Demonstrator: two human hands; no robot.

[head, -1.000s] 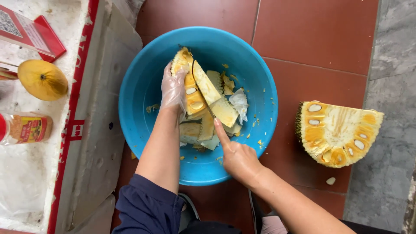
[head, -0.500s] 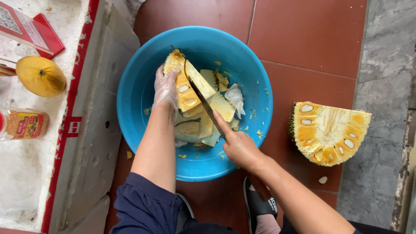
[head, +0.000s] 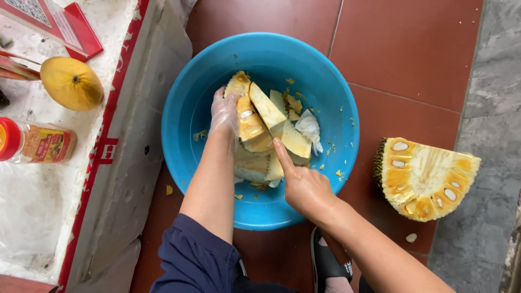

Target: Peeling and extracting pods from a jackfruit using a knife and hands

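A blue plastic basin (head: 184, 92) on the red tile floor holds several cut jackfruit pieces. My left hand (head: 224, 111), in a thin clear glove, grips an upright jackfruit wedge (head: 252, 122) near the basin's middle. My right hand (head: 304, 184) is bare and closed around a knife handle. Its forefinger stretches along the top and touches the pale core of the wedge (head: 293, 141). The blade is hidden in the fruit.
A large jackfruit quarter (head: 426, 176) lies cut side up on the tiles to the right of the basin. On the left a white foam box (head: 135, 163) carries a yellow mango (head: 71, 83), a spice bottle (head: 35, 144) and a red packet (head: 81, 32). A dark sandal (head: 328, 263) shows below.
My right hand has pushed forward into the wedge, and the dark blade seen earlier is now out of sight. My left hand keeps its grip on the wedge.
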